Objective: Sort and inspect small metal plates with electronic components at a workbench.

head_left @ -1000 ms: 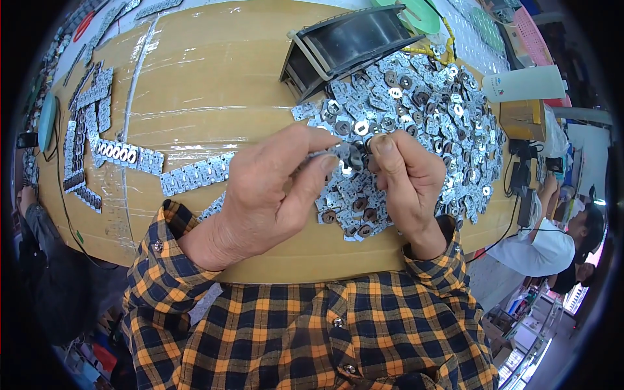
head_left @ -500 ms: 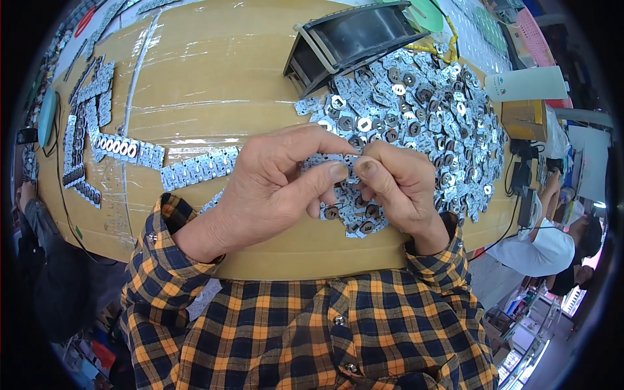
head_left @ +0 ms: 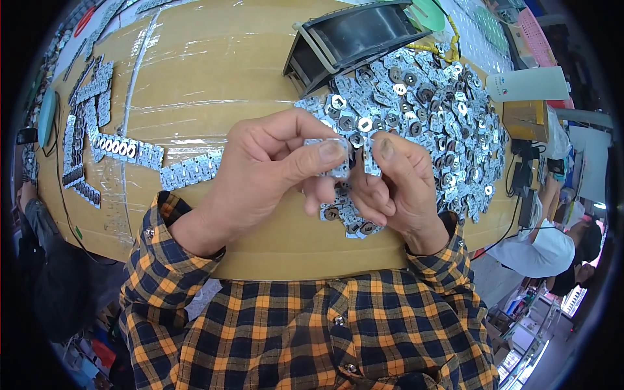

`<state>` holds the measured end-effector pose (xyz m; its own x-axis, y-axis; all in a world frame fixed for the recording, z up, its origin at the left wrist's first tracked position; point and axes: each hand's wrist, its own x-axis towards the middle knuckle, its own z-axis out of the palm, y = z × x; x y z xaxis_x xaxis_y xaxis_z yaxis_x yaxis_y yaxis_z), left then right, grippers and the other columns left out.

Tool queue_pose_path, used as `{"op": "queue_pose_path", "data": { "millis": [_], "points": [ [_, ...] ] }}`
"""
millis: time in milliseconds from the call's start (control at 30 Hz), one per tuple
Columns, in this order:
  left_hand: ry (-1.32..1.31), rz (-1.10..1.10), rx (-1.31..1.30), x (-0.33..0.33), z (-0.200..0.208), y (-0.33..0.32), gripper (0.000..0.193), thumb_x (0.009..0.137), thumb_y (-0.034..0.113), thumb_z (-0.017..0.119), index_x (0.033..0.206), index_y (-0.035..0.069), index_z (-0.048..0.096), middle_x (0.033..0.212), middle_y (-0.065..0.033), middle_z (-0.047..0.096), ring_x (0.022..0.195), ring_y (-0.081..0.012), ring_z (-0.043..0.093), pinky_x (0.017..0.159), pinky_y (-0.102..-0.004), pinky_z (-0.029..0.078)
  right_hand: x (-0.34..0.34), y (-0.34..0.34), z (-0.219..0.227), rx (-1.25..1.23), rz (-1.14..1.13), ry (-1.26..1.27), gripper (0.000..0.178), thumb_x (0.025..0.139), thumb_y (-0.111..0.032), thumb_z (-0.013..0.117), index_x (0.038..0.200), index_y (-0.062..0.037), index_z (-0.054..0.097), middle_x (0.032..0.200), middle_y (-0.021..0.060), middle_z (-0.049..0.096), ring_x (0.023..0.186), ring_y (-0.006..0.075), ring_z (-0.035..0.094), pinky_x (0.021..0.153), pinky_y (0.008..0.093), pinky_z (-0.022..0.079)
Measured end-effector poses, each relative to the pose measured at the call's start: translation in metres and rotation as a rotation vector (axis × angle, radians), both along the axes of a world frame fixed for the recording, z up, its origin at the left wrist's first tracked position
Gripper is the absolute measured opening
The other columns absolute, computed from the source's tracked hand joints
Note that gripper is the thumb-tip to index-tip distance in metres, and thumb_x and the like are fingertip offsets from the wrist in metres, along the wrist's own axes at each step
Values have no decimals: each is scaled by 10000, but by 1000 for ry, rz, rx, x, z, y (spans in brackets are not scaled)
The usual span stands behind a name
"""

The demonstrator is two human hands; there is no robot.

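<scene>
My left hand [head_left: 263, 162] pinches a small pale-blue circuit board [head_left: 340, 170] between thumb and index finger. Beside it, a narrow board piece [head_left: 370, 161], seen nearly edge-on, is held by the thumb and curled fingers of my right hand [head_left: 408, 185]. A gap separates the two pieces. Under and beyond my hands spreads a heap of loose small boards [head_left: 448, 140], many bearing round dark or silvery parts. Left of my left hand lies a strip of joined boards [head_left: 188, 171], partly hidden by that hand.
A black boxy fan-like frame [head_left: 357, 39] stands tilted behind the heap. More board strips [head_left: 120, 148] lie at the left of the brown table [head_left: 195, 71]. A pale cup-like container [head_left: 526, 84] is at right. Other people [head_left: 539, 250] sit at both sides.
My hands have drawn slightly apart. Two separate board pieces now show, one in each hand, where the fingertips were close together over a board; the right piece has turned edge-on.
</scene>
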<state>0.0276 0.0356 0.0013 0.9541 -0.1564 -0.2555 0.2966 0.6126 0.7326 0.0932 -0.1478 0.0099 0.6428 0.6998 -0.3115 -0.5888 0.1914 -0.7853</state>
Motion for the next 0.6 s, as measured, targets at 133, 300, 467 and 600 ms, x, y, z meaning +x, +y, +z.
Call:
{"op": "queue_pose_path", "data": {
  "millis": [133,300,467,600],
  "points": [
    [-275,140,465,-6,-2,-4,156,913,14,566,1049,-54,603,831,-110,654,659,-113,637,535,-197,502,0,2,0,-105,-35,-105,340,1007,-238,430,732,-40,459,523,12,416,370,50,327,336,206,311],
    [-520,211,879,-7,-8,-9,245,874,-82,557,1114,-55,600,888,-105,656,727,-126,659,589,-208,537,0,-2,-3,-239,-3,-302,320,995,-213,461,733,-29,475,532,3,422,389,50,339,343,209,310],
    [-610,287,993,-7,-8,-10,257,840,-117,573,1085,-52,617,914,-115,647,722,-126,667,585,-210,546,1,-1,-4,-246,13,-285,328,992,-205,468,715,-30,475,531,-2,419,390,51,336,343,209,306],
    [-610,309,999,-7,-8,-10,245,840,-113,575,1075,-59,617,905,-116,646,711,-123,667,581,-213,547,1,0,-2,-267,6,-247,331,989,-205,475,707,-32,477,529,-3,417,389,52,335,342,209,303]
  ]
}}
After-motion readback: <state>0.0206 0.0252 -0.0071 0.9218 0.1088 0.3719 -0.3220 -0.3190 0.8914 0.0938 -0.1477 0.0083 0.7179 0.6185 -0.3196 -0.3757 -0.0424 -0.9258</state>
